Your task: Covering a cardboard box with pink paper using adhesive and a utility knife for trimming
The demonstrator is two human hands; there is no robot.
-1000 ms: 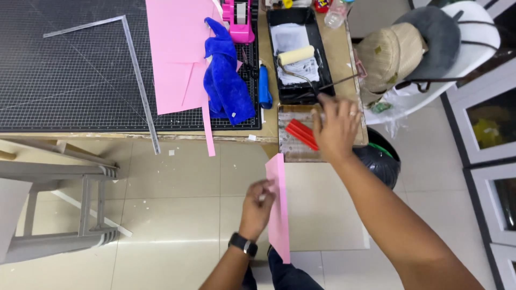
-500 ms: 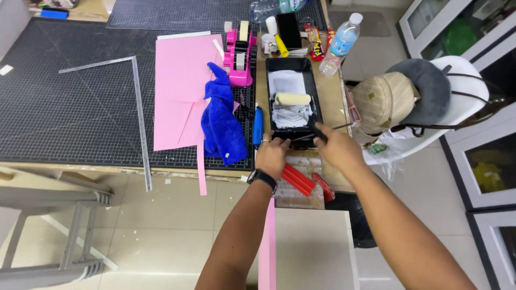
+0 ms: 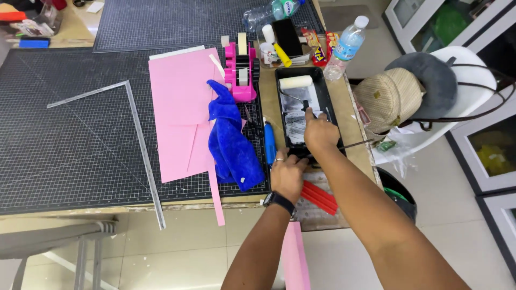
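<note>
now right hand (image 3: 319, 133) fingers wrapping roller handle (image 3: 305, 104), left hand (image 3: 287, 173) steadying tray (image 3: 324, 99)

- Left hand (image 3: 287, 174) lay palm down, knuckles up, fingers curled forward and close together.
- Wore a ring on one finger and a dark watch at the wrist.
- Left forearm rose bare from the bottom edge, angled up and slightly right.
- Right hand (image 3: 321, 131) reached farther forward than the left, back of hand up, fingers bent in a closed grasp.
- Right arm came in from the lower right corner, bare, stretched nearly straight.
- Hands sat near each other, not touching.
</note>
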